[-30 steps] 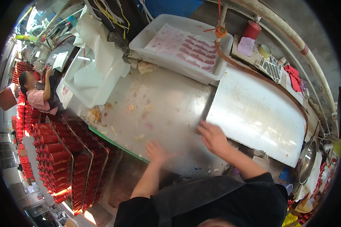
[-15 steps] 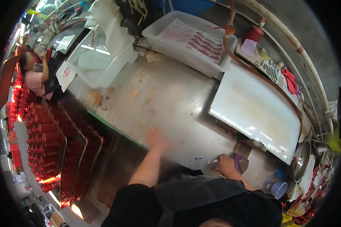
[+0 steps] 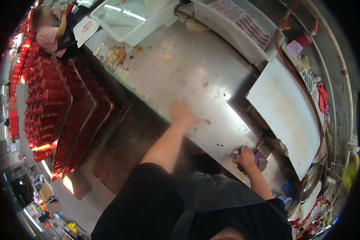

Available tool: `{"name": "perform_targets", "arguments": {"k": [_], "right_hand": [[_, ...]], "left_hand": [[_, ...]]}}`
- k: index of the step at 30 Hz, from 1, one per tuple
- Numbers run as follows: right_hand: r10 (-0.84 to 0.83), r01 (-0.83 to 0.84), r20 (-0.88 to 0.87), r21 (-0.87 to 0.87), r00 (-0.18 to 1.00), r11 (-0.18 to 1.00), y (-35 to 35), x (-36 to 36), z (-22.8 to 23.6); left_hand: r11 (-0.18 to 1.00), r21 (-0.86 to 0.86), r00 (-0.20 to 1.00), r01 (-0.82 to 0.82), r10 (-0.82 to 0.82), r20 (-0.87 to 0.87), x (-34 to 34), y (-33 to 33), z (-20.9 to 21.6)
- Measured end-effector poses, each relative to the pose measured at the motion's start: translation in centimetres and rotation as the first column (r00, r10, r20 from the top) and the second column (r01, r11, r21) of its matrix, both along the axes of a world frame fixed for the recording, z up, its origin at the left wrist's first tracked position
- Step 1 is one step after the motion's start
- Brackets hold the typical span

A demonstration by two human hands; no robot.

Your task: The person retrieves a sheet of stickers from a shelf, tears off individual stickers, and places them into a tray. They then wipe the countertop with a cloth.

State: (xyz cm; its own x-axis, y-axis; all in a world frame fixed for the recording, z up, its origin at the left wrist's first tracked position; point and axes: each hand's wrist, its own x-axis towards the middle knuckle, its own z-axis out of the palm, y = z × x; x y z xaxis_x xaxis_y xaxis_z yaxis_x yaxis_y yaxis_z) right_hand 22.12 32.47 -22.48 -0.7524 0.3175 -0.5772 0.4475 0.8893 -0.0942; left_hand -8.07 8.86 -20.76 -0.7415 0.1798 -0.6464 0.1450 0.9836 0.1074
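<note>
My left hand (image 3: 182, 112) is stretched over the metal tabletop (image 3: 180, 56), close to its green-edged side. Its fingers are spread, with the thumb out to the right, and are smeared by motion; no object shows in it. To the right, my right hand (image 3: 246, 157) is closed low over the table. A small dark piece shows at its fingertips, too unclear to name. Right beside that hand lies a purple, cloth-like thing (image 3: 261, 160). Small dark-blue specks (image 3: 220, 145) dot the metal between the two hands.
A white board (image 3: 288, 116) lies at the right. White plastic tubs stand at the back, one (image 3: 238, 30) with reddish strips on a sheet, another (image 3: 128, 24) farther left. Racked red cylinders (image 3: 48, 92) fill the left, where another person (image 3: 50, 36) sits. A pipe runs along the right.
The whole view has shifted, so the table and tubs sit higher in it. Both hands keep nearly the same places on the table; the left fingers are still blurred.
</note>
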Motion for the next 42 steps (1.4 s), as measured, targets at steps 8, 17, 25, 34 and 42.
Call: {"name": "perform_targets", "arguments": {"k": [8, 17, 25, 34, 42], "right_hand": [[-0.057, 0.052, -0.040, -0.104, 0.998, 0.993, 0.5, 0.2, -0.2], [-0.028, 0.023, -0.067, -0.081, 0.997, 0.996, 0.7, 0.3, -0.4], [-0.019, 0.018, -0.034, -0.035, 0.999, 0.999, 0.6, 0.2, -0.5], [-0.017, 0.016, -0.018, -0.055, 1.000, 0.998, 0.8, 0.3, -0.9], [-0.009, 0.007, -0.069, -0.038, 0.998, 0.999, 0.8, 0.3, -1.1]], "left_hand": [[0.999, -0.012, 0.994, -0.038, 0.039, 0.100, -0.7, 0.8, 2.1], [0.997, 0.049, 0.993, -0.060, 0.054, 0.109, -0.2, 0.6, 1.5], [0.996, 0.071, 0.992, -0.063, 0.054, 0.112, -0.2, 0.2, 0.8], [0.998, 0.042, 0.995, -0.043, 0.038, 0.096, -0.2, 0.4, 0.8], [0.999, 0.015, 0.997, -0.041, 0.040, 0.062, -0.2, 0.5, 1.0]]}}
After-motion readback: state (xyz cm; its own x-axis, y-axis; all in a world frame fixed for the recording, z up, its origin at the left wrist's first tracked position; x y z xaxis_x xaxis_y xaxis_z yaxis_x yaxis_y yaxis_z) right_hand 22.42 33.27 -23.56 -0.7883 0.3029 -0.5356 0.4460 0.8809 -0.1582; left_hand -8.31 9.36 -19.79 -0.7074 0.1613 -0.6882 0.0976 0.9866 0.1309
